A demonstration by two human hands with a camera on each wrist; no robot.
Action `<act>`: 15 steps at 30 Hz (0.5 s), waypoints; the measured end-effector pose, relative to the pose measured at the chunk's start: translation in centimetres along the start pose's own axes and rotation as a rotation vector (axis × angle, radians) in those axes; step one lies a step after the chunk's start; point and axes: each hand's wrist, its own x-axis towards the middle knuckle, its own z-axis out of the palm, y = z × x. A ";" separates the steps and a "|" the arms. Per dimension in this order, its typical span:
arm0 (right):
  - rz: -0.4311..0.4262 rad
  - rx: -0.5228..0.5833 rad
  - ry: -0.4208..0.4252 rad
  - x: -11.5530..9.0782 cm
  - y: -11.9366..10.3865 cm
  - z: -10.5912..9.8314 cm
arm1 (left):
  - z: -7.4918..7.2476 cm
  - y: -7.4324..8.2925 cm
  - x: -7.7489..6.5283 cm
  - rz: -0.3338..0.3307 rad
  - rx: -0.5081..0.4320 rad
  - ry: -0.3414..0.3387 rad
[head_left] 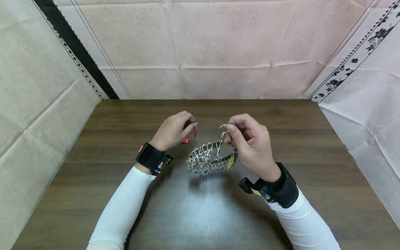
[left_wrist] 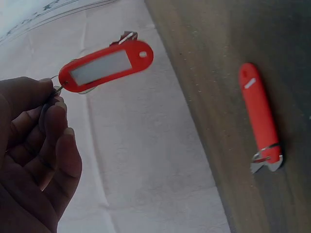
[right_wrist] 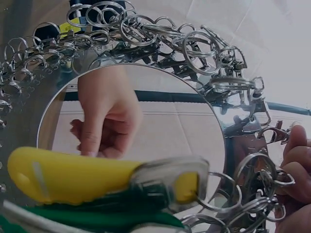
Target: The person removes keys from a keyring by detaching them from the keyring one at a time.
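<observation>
My left hand (head_left: 175, 129) pinches the thin metal ring of a red key tag (left_wrist: 99, 68) between thumb and fingertips. The tag has a white label window and dangles above the tabletop. With thumb and fingers, my right hand (head_left: 253, 146) holds a metal ring (head_left: 223, 126) atop a hoop (head_left: 224, 159) densely hung with key rings and clasps (right_wrist: 199, 51). From the hoop dangle a yellow-handled piece (right_wrist: 73, 174) and a green-handled one (right_wrist: 102, 221). Left of the hoop, a red folding opener (left_wrist: 260, 111) with a small ring lies on the table.
The brown wooden table (head_left: 193, 215) reaches back to a pale cloth wall (head_left: 218, 45). White cloth also hangs at the left and right sides. Each wrist wears a black strap (head_left: 283, 185) with a small camera.
</observation>
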 end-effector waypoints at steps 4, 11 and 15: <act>0.002 -0.022 -0.005 0.0 0.0 -0.1 | 0.5 -0.3 0.0 -0.011 0.017 -0.032; 0.000 -0.014 -0.009 0.1 0.0 -0.1 | 1.3 -0.9 0.1 -0.029 0.050 -0.089; 0.001 -0.029 -0.023 0.1 -0.2 -0.1 | 1.6 -1.1 0.1 -0.038 0.063 -0.112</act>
